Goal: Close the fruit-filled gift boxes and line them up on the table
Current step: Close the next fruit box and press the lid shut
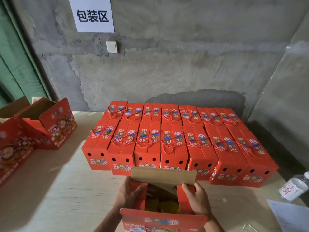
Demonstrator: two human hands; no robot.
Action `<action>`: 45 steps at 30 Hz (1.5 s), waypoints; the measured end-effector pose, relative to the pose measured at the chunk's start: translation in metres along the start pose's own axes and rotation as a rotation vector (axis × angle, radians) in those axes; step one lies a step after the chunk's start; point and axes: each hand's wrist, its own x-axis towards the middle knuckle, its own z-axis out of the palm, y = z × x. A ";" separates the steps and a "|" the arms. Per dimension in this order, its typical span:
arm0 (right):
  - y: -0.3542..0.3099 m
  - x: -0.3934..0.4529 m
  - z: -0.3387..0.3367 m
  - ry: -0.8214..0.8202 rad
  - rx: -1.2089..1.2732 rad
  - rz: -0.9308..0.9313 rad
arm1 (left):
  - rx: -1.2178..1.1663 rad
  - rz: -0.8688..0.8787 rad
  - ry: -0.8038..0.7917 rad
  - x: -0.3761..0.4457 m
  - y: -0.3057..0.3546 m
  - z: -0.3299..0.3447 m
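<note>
Pressing box [163, 195] flaps, fingers [133, 190] spread flat

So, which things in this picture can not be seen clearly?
- Fruit in the open box: head view, dark, flaps cover most.
- Open box front: cut by bottom edge.
- Bottle label: blurred.
- Left hand and right hand palms: turned against the side flaps.
</note>
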 end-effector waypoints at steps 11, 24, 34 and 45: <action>0.004 0.006 0.002 0.020 -0.051 0.047 | -0.040 -0.027 -0.017 -0.001 0.002 -0.001; 0.000 0.005 0.001 0.033 -0.043 0.059 | 0.010 -0.040 0.035 -0.001 0.007 0.000; -0.009 0.007 -0.006 -0.080 -0.073 0.056 | 0.080 -0.013 0.013 0.004 0.016 -0.006; -0.065 0.011 -0.007 0.048 0.101 -0.131 | -0.074 0.181 0.096 0.017 0.074 -0.014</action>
